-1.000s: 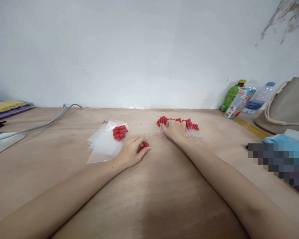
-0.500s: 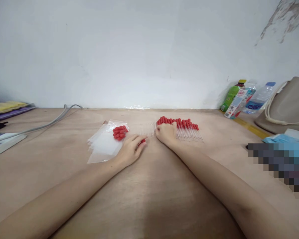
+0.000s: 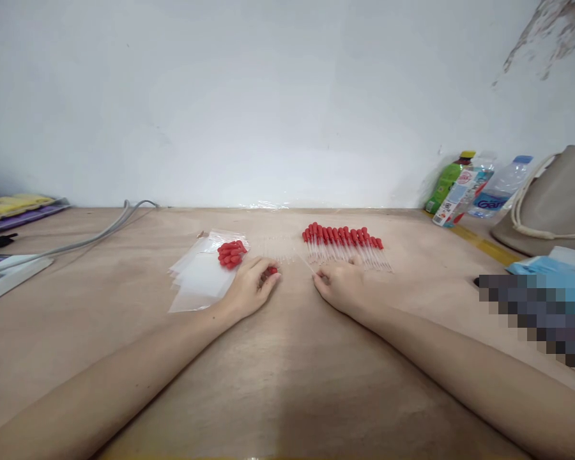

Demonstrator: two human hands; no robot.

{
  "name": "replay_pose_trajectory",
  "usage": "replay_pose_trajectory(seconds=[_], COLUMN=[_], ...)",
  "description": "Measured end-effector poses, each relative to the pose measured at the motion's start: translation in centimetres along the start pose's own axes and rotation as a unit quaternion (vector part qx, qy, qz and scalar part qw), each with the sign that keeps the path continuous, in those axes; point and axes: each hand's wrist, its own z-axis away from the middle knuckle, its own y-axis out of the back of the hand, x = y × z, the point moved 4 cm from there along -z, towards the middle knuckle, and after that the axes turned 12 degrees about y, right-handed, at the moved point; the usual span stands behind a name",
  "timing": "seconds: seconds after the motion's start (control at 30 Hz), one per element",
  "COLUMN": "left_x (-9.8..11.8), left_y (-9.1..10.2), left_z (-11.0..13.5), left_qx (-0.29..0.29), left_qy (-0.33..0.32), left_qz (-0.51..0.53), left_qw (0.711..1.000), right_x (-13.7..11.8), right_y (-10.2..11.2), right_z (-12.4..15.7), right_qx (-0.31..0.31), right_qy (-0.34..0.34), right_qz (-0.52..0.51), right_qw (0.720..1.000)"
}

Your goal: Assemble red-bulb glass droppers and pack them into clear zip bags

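Observation:
My left hand (image 3: 252, 284) rests on the table with its fingers curled around a red rubber bulb (image 3: 273, 271); whether more bulbs are in it I cannot tell. Pinched in my right hand (image 3: 340, 284) is a thin clear dropper tube (image 3: 306, 263), pointing up and to the left. Behind that hand lies a row of assembled droppers (image 3: 342, 239), red bulbs toward the wall, clear tubes toward me. Several loose clear tubes (image 3: 275, 249) lie between the hands, hard to make out. Left of them, a pile of red bulbs (image 3: 230, 254) sits on clear plastic bags (image 3: 196, 278).
Bottles (image 3: 445, 185) and a carton (image 3: 456, 198) stand at the back right, beside a beige bag (image 3: 551, 198). A blue packet (image 3: 541, 267) lies at the right edge. Grey cables (image 3: 91, 237) and a purple-and-yellow item (image 3: 22, 207) are on the left.
My right hand has moved back toward me and right, away from the dropper row's left end, and now holds a clear tube. My left hand has barely moved.

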Motion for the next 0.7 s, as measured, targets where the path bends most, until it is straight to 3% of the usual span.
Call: replay_pose_trajectory(seconds=[0.2,0.4,0.53,0.7], left_x=[-0.6,-0.6,-0.6,-0.3], left_y=[-0.6,-1.2,-1.1,-0.6], left_z=[0.0,0.0,-0.2,-0.3], left_qx=[-0.015,-0.082,-0.085,-0.048], left_qy=[0.048,0.057,0.05,0.011], left_qz=[0.063,0.083,0.067,0.02], left_qw=[0.997,0.992,0.993,0.999], right_x=[1.6,1.0,-0.1,-0.8], right_y=[2.4,1.1,0.1,-0.2], right_z=[3.7,1.9,0.7,0.2], right_qx=[0.055,0.022,0.005,0.008], right_qy=[0.007,0.078,0.116,0.132], right_qz=[-0.036,-0.13,-0.156,-0.17], right_qw=[0.998,0.988,0.981,0.976])
